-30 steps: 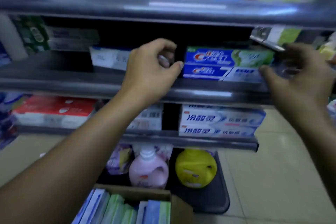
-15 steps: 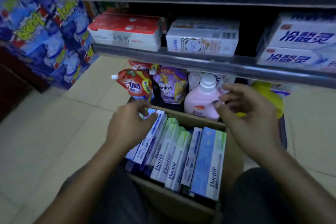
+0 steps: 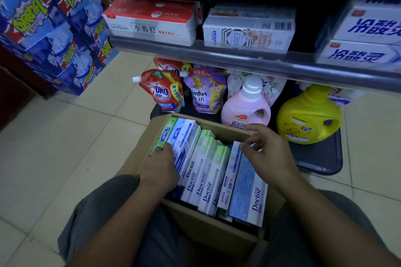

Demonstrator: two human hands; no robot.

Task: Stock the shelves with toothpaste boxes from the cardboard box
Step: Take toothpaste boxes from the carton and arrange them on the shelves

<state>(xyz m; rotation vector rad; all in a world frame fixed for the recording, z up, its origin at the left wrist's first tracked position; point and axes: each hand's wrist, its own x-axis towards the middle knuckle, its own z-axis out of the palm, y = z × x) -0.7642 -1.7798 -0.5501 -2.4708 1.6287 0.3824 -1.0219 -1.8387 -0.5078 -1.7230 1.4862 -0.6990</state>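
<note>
An open cardboard box (image 3: 201,221) sits between my knees on the floor, packed with toothpaste boxes standing on edge. Several white-and-green "Doctor" boxes (image 3: 204,180) fill its middle and right. My left hand (image 3: 160,167) reaches into the left side, its fingers curled round the near end of a green toothpaste box (image 3: 166,133). My right hand (image 3: 267,151) hovers over the right side with relaxed fingers, the thumb touching the top of a blue-and-white box (image 3: 235,158). Above, the grey shelf (image 3: 238,55) carries toothpaste boxes (image 3: 249,32).
Under the shelf stand a red OMO pouch (image 3: 161,91), a purple Comfort pouch (image 3: 204,91), a pink bottle (image 3: 245,106) and a yellow bottle (image 3: 308,117). Blue packs (image 3: 54,28) are stacked at the left. Pale tiled floor lies to the left.
My view dropped from the upper shelves to the cardboard box. Both hands came down from the shelf; the left went deeper into the box's left side and the right lowered over the right side.
</note>
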